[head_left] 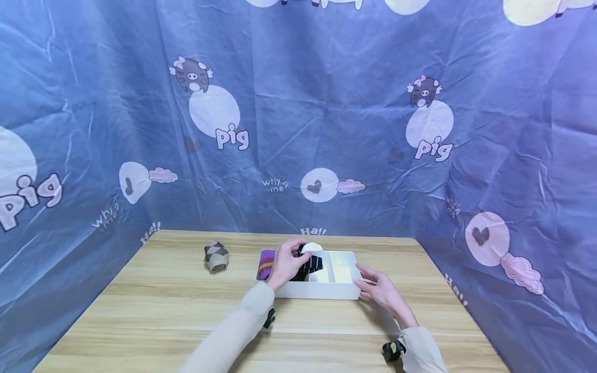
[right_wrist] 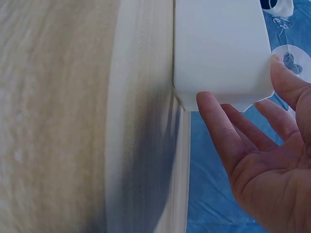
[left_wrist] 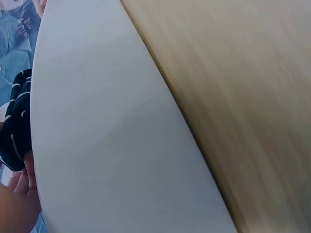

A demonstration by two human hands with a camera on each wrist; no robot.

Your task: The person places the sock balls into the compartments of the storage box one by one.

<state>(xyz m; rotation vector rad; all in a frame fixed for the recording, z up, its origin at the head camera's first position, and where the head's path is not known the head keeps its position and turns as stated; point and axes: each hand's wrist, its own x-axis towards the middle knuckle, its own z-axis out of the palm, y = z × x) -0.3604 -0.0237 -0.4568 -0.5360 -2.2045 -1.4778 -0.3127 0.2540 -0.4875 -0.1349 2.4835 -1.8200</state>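
My left hand point(head_left: 287, 261) pinches a rolled black sock point(head_left: 314, 264) with thin white stripes and a white part, at the middle of a white divided box point(head_left: 317, 291). In the left wrist view the striped sock point(left_wrist: 18, 116) shows beyond the box's front wall; part of the hand is cut off. The right hand point(head_left: 380, 287) touches the box's right end. In the right wrist view its fairly straight fingers point(right_wrist: 214, 114) lie against the end wall, with the thumb at the rim. A purple sock point(head_left: 266, 261) with an orange band lies in the leftmost compartment.
A rolled grey and brown patterned sock point(head_left: 216, 257) lies on the wooden table point(head_left: 186, 311), left of the box. Blue printed cloth point(head_left: 298, 129) hangs behind the table and along both sides. Dark bands with devices circle both wrists.
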